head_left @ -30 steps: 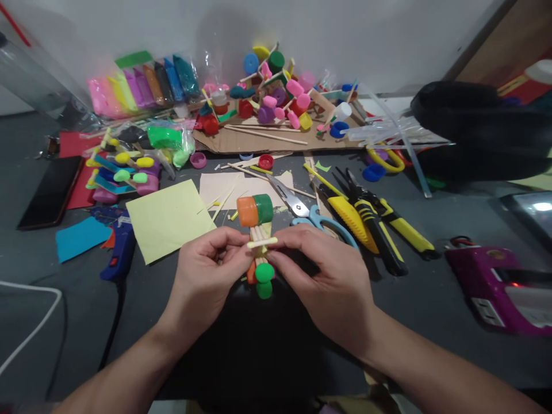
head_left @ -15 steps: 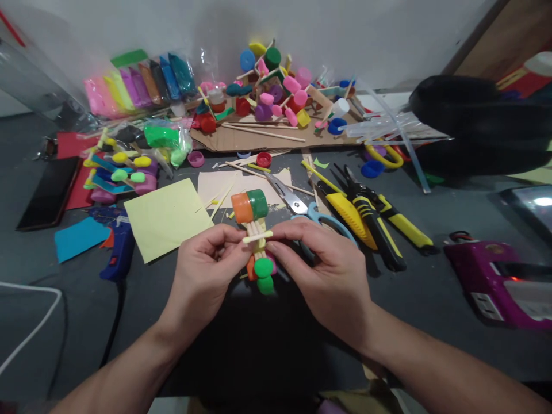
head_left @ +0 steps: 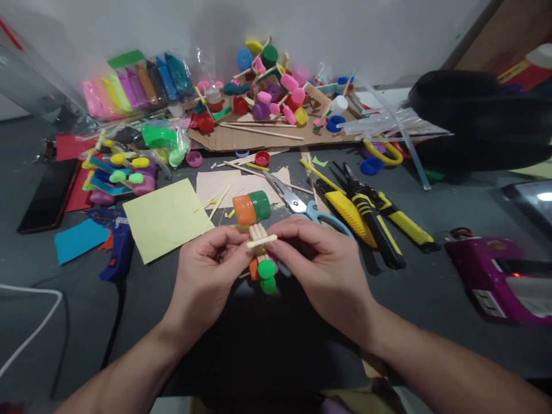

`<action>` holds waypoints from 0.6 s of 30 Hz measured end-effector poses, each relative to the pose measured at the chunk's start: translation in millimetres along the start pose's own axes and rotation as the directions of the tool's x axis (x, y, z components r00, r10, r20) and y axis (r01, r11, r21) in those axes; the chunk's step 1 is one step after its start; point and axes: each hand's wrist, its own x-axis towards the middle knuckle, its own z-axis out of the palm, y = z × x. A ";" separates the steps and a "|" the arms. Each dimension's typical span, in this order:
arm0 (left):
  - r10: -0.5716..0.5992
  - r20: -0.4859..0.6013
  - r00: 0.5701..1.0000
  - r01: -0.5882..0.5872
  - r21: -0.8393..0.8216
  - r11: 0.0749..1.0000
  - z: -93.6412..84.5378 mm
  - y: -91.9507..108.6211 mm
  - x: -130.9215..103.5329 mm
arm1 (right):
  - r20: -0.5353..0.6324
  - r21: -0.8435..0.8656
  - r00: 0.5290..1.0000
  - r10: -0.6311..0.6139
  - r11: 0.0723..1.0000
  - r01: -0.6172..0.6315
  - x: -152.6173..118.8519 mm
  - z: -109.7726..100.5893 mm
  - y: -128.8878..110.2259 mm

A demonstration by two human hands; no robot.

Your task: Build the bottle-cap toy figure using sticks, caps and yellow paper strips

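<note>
Near the middle of the view is a small model (head_left: 258, 231) built of pale sticks. An orange cap (head_left: 244, 210) and a dark green cap (head_left: 261, 206) sit at its far end, with bright green round pieces (head_left: 267, 270) at the near end. A short pale stick (head_left: 263, 241) with yellowish tips lies crosswise over it. My left hand (head_left: 211, 264) pinches the model from the left, its fingers closed near the stick's left tip. From the right, my right hand (head_left: 321, 259) has thumb and forefinger closed at the other tip. The hands partly hide the model's sides.
Blue-handled scissors (head_left: 297, 202), a yellow cutter (head_left: 350, 215) and pliers (head_left: 375, 230) lie right of centre. Left are a yellow paper (head_left: 166, 221) and a blue glue gun (head_left: 118, 247). Colourful models (head_left: 276, 98) stand on cardboard (head_left: 241, 139) behind.
The model has shifted slightly to the right and tilted a little, so its crosswise stick slopes more. Both hands keep their hold.
</note>
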 end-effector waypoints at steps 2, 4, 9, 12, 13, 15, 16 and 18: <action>0.007 0.006 1.000 -0.007 -0.010 1.000 0.1 -0.6 -0.6 | 0.020 0.074 0.996 0.086 0.993 -0.088 1.8 -0.4 0.4; 0.012 0.015 1.000 -0.012 -0.034 0.999 0.2 -1.1 -1.3 | 0.056 0.133 0.988 0.143 0.980 -0.149 3.6 -1.4 1.1; 0.024 -0.007 1.000 -0.024 -0.042 0.999 -0.7 -1.7 -1.5 | 0.111 0.143 0.989 0.099 0.983 -0.115 5.5 -5.3 3.0; 0.041 -0.038 0.998 -0.042 -0.031 0.999 -1.6 -0.9 -1.4 | 0.082 0.115 0.994 0.068 0.990 -0.078 5.2 -5.9 3.3; 0.050 -0.048 0.998 -0.052 -0.027 0.998 -1.7 -0.4 -1.5 | 0.076 0.104 0.996 0.052 0.993 -0.059 5.0 -5.7 3.3; 0.072 -0.064 0.995 -0.073 -0.007 0.997 -1.4 0.9 -1.8 | 0.076 0.074 0.997 0.015 0.997 -0.021 4.6 -5.2 3.0; 0.083 -0.070 0.994 -0.083 0.005 0.997 -1.1 1.5 -1.9 | 0.080 0.056 0.997 -0.001 0.998 -0.004 4.4 -5.0 2.8; 0.102 -0.080 0.992 -0.101 0.027 0.995 0.0 2.6 -2.0 | 0.084 0.012 0.996 -0.024 1.000 0.023 3.8 -4.9 2.5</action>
